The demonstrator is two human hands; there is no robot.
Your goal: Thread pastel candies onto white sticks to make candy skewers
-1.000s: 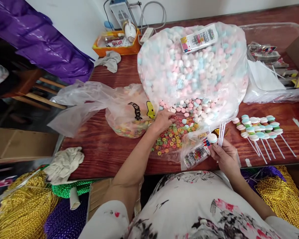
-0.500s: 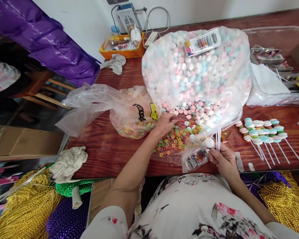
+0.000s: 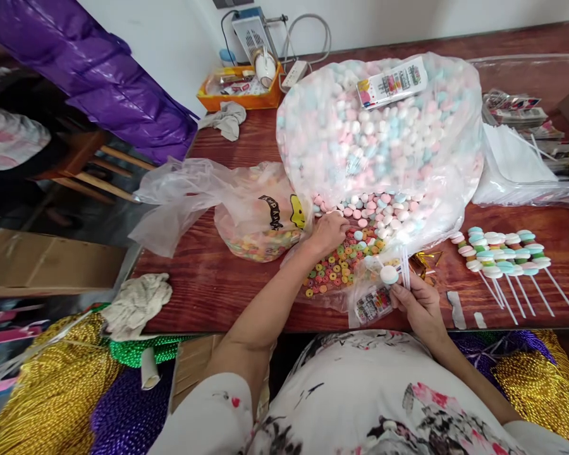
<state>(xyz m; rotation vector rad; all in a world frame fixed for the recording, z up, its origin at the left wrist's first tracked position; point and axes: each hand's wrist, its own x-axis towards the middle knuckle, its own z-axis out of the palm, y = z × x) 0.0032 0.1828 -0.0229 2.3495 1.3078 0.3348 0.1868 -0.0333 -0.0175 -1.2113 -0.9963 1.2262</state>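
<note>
My left hand (image 3: 330, 234) is at the upper left edge of a pile of ring-shaped candies (image 3: 329, 272), fingers curled together at the candies; what they pinch, if anything, is hidden. My right hand (image 3: 420, 308) is closed around several thin white sticks (image 3: 405, 268). A round white and pale blue candy (image 3: 389, 274) shows at its thumb, beside the sticks. Loose pink, white and blue button candies (image 3: 393, 218) spill from a big clear bag (image 3: 379, 145). Finished-looking candy skewers (image 3: 502, 253) lie in a row to the right, their white sticks pointing towards me.
Left of the pile stands a printed plastic bag (image 3: 258, 221) of ring candies. A clear bin (image 3: 526, 189) with white sticks and packets is at the right. At the back are an orange box (image 3: 239, 101) and power strip (image 3: 294, 74). A crumpled cloth (image 3: 137, 306) lies at the front left.
The view has shifted slightly. My left hand stays at the candies, its fingers curled in more. The right hand has turned a little, bringing the round candy's flat face into clearer view.
</note>
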